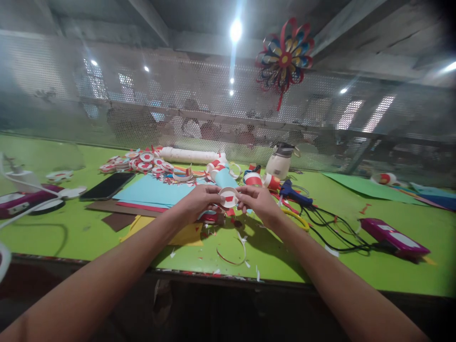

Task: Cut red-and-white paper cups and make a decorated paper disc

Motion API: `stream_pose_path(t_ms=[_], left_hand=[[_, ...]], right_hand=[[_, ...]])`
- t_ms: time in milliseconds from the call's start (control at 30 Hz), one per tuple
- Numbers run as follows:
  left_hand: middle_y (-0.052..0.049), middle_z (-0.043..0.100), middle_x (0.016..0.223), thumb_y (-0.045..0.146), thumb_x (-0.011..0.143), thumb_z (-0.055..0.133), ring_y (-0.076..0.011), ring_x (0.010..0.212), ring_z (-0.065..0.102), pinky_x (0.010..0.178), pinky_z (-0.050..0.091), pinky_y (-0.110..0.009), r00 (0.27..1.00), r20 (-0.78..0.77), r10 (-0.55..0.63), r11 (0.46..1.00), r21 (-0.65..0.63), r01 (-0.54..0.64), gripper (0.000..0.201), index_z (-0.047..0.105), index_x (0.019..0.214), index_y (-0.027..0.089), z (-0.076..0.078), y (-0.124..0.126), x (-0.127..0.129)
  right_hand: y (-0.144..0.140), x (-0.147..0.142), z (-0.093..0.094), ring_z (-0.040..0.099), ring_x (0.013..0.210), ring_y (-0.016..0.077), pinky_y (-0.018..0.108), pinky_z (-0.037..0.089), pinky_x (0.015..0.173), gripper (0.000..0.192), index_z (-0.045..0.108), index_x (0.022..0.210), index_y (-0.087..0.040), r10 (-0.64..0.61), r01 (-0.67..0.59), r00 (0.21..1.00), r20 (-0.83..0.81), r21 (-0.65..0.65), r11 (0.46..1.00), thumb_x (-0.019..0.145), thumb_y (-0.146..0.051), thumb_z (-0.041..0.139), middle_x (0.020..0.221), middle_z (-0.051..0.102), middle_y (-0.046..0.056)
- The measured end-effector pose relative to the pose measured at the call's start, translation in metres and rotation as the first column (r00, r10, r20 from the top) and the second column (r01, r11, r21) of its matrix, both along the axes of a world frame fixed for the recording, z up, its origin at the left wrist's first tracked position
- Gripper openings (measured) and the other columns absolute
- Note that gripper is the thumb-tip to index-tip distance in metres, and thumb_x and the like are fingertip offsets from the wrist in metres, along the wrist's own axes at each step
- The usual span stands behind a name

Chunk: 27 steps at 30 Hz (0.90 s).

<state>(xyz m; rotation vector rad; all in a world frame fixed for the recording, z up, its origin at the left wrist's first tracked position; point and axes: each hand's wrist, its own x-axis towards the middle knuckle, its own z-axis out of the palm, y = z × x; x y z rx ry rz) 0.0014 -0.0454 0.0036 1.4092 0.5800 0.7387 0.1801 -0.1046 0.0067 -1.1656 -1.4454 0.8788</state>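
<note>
Forearms [114,271] extend: left hand [196,204] and right hand [262,205] pinch a paper piece [228,194] right of blue sheets [151,191]. Probably shaping; next needs gentle pressure.

Black phone [107,186], pale dark-lidded jug [278,165], perforated screen [142,90], ceiling lamp [235,31]

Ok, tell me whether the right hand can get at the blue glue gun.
Probably yes: the blue glue gun lies close by with nothing tall between, though the right hand is holding the round white piece.
</note>
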Motion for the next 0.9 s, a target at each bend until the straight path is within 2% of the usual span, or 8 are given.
stream_pose_path(t_ms=[133, 267, 567, 767, 900], left_hand=[[-0.008, 0.069, 0.075, 0.018, 0.061, 0.070, -0.0141, 0.064, 0.060, 0.061, 0.044, -0.027, 1.000, -0.025, 0.014, 0.999, 0.051, -0.013, 0.019, 0.072, 0.080, 0.013, 0.001, -0.002, 0.001], [-0.007, 0.068, 0.072, 0.019, 0.061, 0.069, -0.0135, 0.063, 0.059, 0.060, 0.043, -0.026, 0.998, -0.051, 0.048, 0.996, 0.074, -0.044, 0.016, 0.071, 0.076, 0.013, 0.001, -0.003, 0.002], [-0.006, 0.066, 0.076, 0.020, 0.062, 0.067, -0.0128, 0.065, 0.056, 0.060, 0.044, -0.027, 0.997, -0.066, 0.035, 0.995, 0.098, -0.029, 0.026, 0.071, 0.086, 0.012, 0.001, -0.005, 0.005], [-0.006, 0.066, 0.076, 0.019, 0.061, 0.069, -0.0134, 0.067, 0.057, 0.062, 0.046, -0.027, 0.997, -0.062, 0.042, 0.998, 0.040, -0.040, 0.025, 0.071, 0.085, 0.013, 0.000, -0.004, 0.005], [-0.005, 0.065, 0.078, 0.028, 0.063, 0.074, -0.0144, 0.071, 0.059, 0.063, 0.047, -0.027, 0.996, -0.067, 0.060, 0.998, -0.005, -0.060, 0.027, 0.068, 0.085, 0.013, -0.002, -0.002, 0.003]], right_hand=[[0.001, -0.001, -0.005, 0.055, 0.050, 0.0141, 0.028, 0.045, 0.046, 0.033, 0.064, 0.101, -0.012, -0.062, 0.043, 0.980, 0.191, 0.104, 0.994, 0.074, -0.032, 0.062, 0.059, 0.060, 0.000], [0.003, 0.001, -0.009, 0.055, 0.049, 0.0135, 0.027, 0.044, 0.047, 0.030, 0.066, 0.097, -0.013, -0.096, 0.056, 0.952, 0.289, 0.142, 0.988, 0.078, -0.033, 0.058, 0.060, 0.061, 0.001], [0.006, 0.003, -0.011, 0.052, 0.046, 0.0112, 0.024, 0.041, 0.045, 0.031, 0.067, 0.095, -0.010, -0.082, 0.028, 0.941, 0.327, 0.165, 0.986, 0.077, -0.033, 0.057, 0.059, 0.061, 0.001], [0.006, 0.002, -0.011, 0.051, 0.045, 0.0111, 0.024, 0.039, 0.046, 0.032, 0.067, 0.093, -0.009, -0.087, 0.037, 0.947, 0.308, 0.164, 0.986, 0.077, -0.035, 0.057, 0.058, 0.060, 0.001], [0.007, 0.000, -0.013, 0.052, 0.048, 0.0117, 0.025, 0.042, 0.048, 0.032, 0.067, 0.094, -0.010, -0.106, 0.049, 0.946, 0.307, 0.189, 0.981, 0.078, -0.035, 0.057, 0.060, 0.061, 0.001]])
